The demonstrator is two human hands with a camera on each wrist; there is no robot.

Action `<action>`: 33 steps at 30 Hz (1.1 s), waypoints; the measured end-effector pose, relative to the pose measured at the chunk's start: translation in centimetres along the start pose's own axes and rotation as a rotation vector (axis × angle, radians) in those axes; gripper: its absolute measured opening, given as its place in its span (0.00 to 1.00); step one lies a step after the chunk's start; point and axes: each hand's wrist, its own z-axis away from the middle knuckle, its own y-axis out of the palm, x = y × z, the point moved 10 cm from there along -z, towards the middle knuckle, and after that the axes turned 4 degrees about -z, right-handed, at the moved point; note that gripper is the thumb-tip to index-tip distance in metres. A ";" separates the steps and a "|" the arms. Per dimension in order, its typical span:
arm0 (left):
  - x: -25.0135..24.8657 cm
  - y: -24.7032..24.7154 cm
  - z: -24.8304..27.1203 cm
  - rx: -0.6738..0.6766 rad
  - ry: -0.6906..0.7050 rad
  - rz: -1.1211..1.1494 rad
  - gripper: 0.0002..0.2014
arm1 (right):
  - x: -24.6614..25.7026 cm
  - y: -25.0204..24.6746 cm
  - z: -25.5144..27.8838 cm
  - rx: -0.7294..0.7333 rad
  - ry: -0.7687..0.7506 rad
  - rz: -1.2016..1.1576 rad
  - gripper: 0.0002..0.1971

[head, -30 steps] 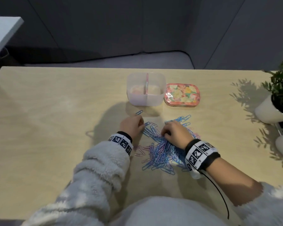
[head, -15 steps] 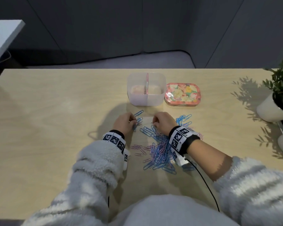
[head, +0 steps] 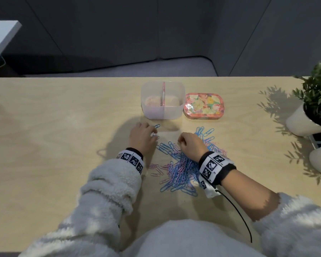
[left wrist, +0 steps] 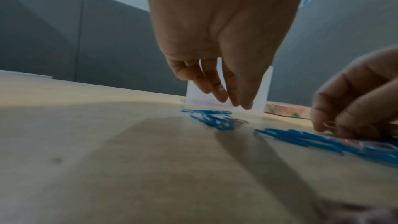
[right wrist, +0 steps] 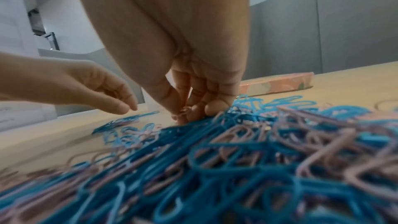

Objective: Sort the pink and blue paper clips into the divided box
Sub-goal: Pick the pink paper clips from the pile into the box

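Your right hand point(right wrist: 193, 101) pinches a pink paper clip point(right wrist: 184, 109) at the far edge of the mixed pile point(head: 182, 164). Your left hand point(head: 142, 139) hovers with relaxed fingers over loose blue clips point(left wrist: 212, 117), holding nothing. The divided box point(head: 163, 113) stands straight ahead of both hands, nearer to the left one.
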 end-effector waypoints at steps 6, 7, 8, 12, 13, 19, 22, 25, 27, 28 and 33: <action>-0.9 1.7 0.1 0.086 -0.030 -0.119 0.09 | 0.5 0.9 0.6 0.010 0.021 0.042 0.08; -0.9 1.9 0.2 0.091 -0.029 -0.131 0.09 | 0.5 0.9 0.6 0.015 0.037 0.031 0.07; -1.0 1.9 0.3 0.091 -0.022 -0.137 0.09 | 0.4 1.0 0.5 0.029 0.055 0.021 0.05; -1.1 0.7 1.3 0.080 -0.007 0.027 0.06 | 0.0 1.0 0.0 0.077 0.066 -0.015 0.12; -0.7 0.5 1.8 0.091 -0.025 0.144 0.05 | 0.0 0.5 -0.1 0.050 0.057 -0.042 0.10; 3.0 1.1 6.5 0.220 -0.132 0.512 0.11 | -1.1 -3.2 -0.3 -0.129 0.019 -0.377 0.07; 4.5 1.8 9.1 0.297 -0.179 0.566 0.07 | -1.4 -2.9 -0.1 -0.120 0.031 -0.477 0.08; 5.1 2.0 11.4 0.345 -0.179 0.554 0.09 | -1.3 -1.2 0.7 -0.026 0.172 -0.732 0.08; 5.2 2.3 12.2 0.360 -0.145 0.440 0.17 | -0.6 1.0 1.6 0.093 0.284 -0.985 0.12; 5.0 2.4 12.4 0.350 -0.120 0.365 0.19 | 0.0 2.1 2.0 0.155 0.322 -1.050 0.12; 3.5 2.5 12.2 0.247 -0.095 0.269 0.10 | 2.2 5.3 2.5 0.306 0.222 -0.788 0.07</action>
